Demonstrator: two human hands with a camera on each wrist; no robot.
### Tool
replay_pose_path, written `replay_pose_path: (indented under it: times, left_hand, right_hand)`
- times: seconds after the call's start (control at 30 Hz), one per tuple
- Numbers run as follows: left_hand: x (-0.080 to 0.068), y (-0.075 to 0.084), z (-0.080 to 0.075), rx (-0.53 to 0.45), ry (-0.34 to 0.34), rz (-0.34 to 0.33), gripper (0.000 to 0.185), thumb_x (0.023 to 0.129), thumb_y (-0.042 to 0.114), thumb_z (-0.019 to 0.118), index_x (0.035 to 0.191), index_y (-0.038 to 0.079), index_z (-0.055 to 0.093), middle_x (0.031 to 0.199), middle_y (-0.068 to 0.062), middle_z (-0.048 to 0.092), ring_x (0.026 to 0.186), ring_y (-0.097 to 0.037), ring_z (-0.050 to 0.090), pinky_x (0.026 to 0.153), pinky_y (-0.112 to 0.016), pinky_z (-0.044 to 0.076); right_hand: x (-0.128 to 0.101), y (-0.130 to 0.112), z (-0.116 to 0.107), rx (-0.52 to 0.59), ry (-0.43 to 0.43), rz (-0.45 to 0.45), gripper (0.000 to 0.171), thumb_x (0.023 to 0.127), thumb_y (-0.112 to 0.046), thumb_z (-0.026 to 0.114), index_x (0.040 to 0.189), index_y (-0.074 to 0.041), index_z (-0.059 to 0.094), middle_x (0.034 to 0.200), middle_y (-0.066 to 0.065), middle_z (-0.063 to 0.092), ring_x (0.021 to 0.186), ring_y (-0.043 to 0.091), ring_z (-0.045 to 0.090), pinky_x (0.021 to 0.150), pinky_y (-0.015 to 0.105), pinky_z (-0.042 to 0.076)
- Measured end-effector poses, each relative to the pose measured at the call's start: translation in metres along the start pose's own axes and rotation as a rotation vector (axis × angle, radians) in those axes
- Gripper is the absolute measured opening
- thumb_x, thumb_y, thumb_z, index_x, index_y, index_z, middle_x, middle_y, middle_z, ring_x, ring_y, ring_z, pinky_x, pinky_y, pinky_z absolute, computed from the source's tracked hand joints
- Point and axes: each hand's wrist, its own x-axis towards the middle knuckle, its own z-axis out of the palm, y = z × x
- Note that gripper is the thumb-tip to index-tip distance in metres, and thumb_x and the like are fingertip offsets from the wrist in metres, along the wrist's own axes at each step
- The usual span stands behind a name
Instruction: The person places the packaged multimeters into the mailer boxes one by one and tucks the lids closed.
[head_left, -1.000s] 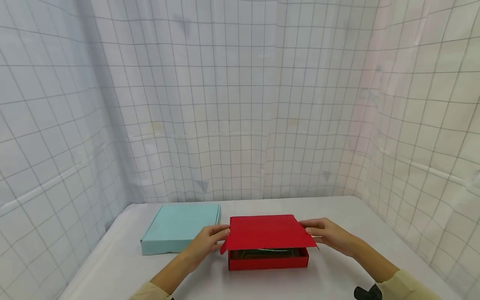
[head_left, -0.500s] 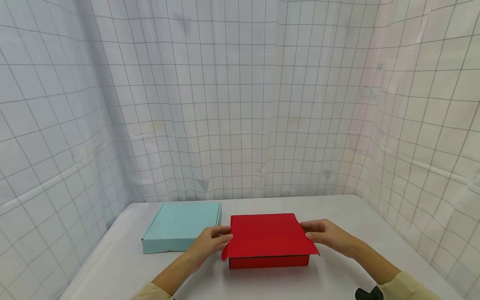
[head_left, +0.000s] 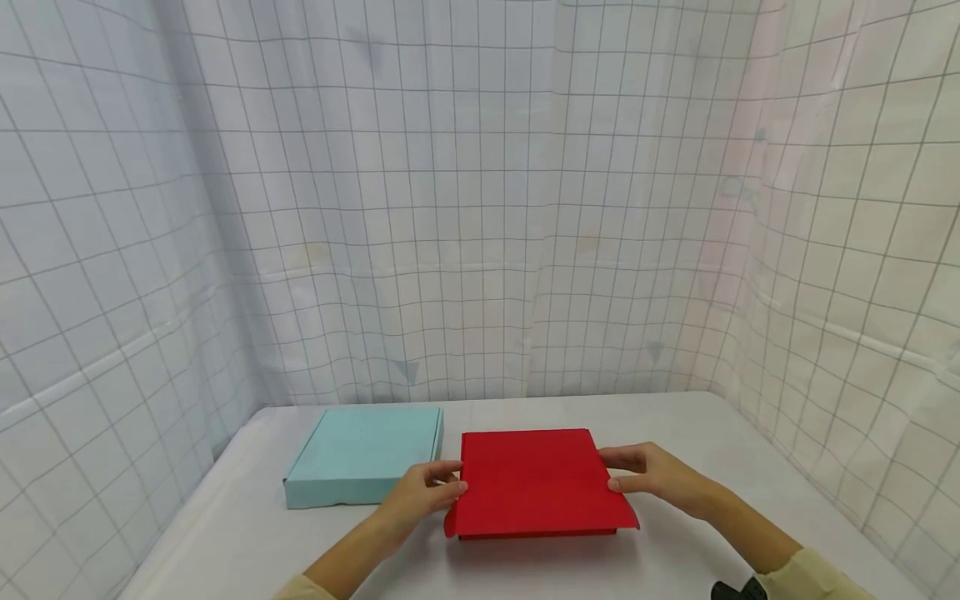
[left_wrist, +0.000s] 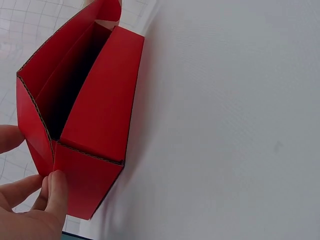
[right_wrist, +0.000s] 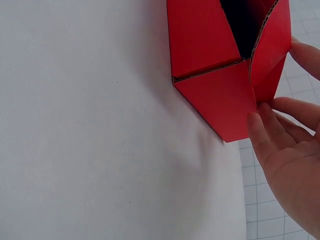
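A red cardboard box [head_left: 536, 479] sits on the white table in the head view, its hinged lid slanting down over the front wall. In both wrist views a dark gap shows between lid and front wall; the contents are hidden. My left hand [head_left: 420, 497] touches the box's left side, with a finger on the lid's side flap [left_wrist: 35, 125] and the thumb [left_wrist: 58, 187] against the side wall. On the right side, my right hand [head_left: 660, 481] does likewise, fingers on the flap [right_wrist: 272, 55] and thumb [right_wrist: 257, 132] on the wall. Neither hand curls round the box.
A closed light blue box [head_left: 367, 450] lies on the table behind my left hand, left of the red one. White grid-patterned curtains [head_left: 480, 250] enclose the table at the back and both sides. The tabletop [head_left: 675, 550] is covered in white.
The red lid has swung down toward the front, covering the opening and the greenish thing glimpsed inside. Both hands have come slightly forward and down along its sides. The blue box stays put.
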Motion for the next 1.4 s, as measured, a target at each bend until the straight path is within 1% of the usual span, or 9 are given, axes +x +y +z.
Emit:
replay_pose_path:
  times: [0.1,0.23,0.37,0.53,0.8,0.93,1.13,1.3,1.4]
  left_hand:
    - [-0.002,-0.001,0.001,0.014,0.006,0.013,0.06,0.096,0.018,0.075,0.145,-0.009,0.052,0.111,-0.013,0.059,0.101,-0.026,0.059,0.088,-0.035,0.058]
    - [-0.005,-0.002,0.002,0.06,0.021,0.019,0.058,0.095,0.016,0.076,0.144,-0.007,0.054,0.109,-0.011,0.059,0.097,-0.024,0.06,0.084,-0.033,0.058]
    - [-0.007,-0.003,0.004,0.089,0.029,0.006,0.059,0.094,0.016,0.077,0.144,-0.005,0.055,0.107,-0.01,0.059,0.095,-0.023,0.061,0.081,-0.034,0.057]
    - [-0.007,-0.005,0.007,0.1,0.042,0.012,0.057,0.093,0.014,0.077,0.143,-0.005,0.055,0.106,-0.01,0.058,0.094,-0.023,0.06,0.08,-0.034,0.057]
    - [-0.006,-0.009,0.009,0.129,0.07,0.023,0.056,0.093,0.011,0.077,0.142,-0.005,0.056,0.107,-0.009,0.058,0.093,-0.023,0.06,0.079,-0.035,0.057]
    - [-0.007,-0.009,0.011,0.139,0.076,0.044,0.056,0.091,0.009,0.078,0.142,-0.004,0.056,0.108,-0.009,0.057,0.094,-0.023,0.061,0.078,-0.035,0.058]
    - [-0.01,-0.007,0.012,0.155,0.083,0.071,0.057,0.09,0.007,0.08,0.14,-0.003,0.055,0.106,-0.01,0.056,0.092,-0.022,0.063,0.078,-0.034,0.057]
    - [-0.01,-0.005,0.013,0.181,0.1,0.057,0.057,0.09,0.008,0.08,0.139,-0.002,0.054,0.104,-0.009,0.057,0.091,-0.022,0.063,0.077,-0.034,0.058]
    - [-0.01,-0.004,0.013,0.218,0.101,0.042,0.057,0.09,0.01,0.08,0.139,-0.001,0.053,0.102,-0.009,0.058,0.088,-0.021,0.062,0.075,-0.035,0.058]
  right_hand:
    - [0.001,-0.002,0.001,-0.028,0.008,-0.01,0.065,0.099,-0.021,0.07,0.151,0.007,0.044,0.151,0.024,0.049,0.139,0.045,0.043,0.099,0.04,0.054]
    - [0.004,-0.004,0.003,-0.132,0.02,-0.031,0.062,0.096,-0.018,0.075,0.147,0.008,0.051,0.15,0.025,0.049,0.138,0.049,0.043,0.1,0.038,0.053]
    - [0.005,-0.005,0.005,-0.223,0.029,-0.033,0.061,0.093,-0.019,0.078,0.142,0.008,0.055,0.151,0.024,0.047,0.137,0.049,0.043,0.101,0.04,0.053]
    - [0.004,-0.004,0.006,-0.251,0.034,-0.027,0.062,0.092,-0.02,0.079,0.142,0.008,0.055,0.151,0.023,0.046,0.137,0.05,0.042,0.099,0.041,0.054]
    - [0.004,-0.003,0.007,-0.27,0.034,-0.021,0.062,0.091,-0.021,0.08,0.141,0.007,0.057,0.152,0.023,0.045,0.132,0.05,0.048,0.096,0.043,0.056]
    - [0.005,-0.004,0.007,-0.306,0.039,-0.02,0.062,0.09,-0.021,0.081,0.14,0.005,0.058,0.151,0.022,0.046,0.131,0.049,0.049,0.095,0.044,0.056]
    - [0.009,-0.009,0.007,-0.5,0.001,-0.1,0.059,0.089,-0.025,0.083,0.136,0.004,0.063,0.147,0.02,0.051,0.136,0.047,0.043,0.1,0.052,0.052]
    - [0.012,-0.018,0.007,-0.652,-0.042,-0.12,0.058,0.089,-0.031,0.082,0.133,0.003,0.066,0.145,0.018,0.054,0.134,0.044,0.047,0.099,0.055,0.052]
    - [0.013,-0.024,0.009,-0.751,-0.054,-0.124,0.055,0.088,-0.03,0.082,0.131,0.002,0.067,0.142,0.016,0.056,0.132,0.042,0.05,0.101,0.057,0.05]
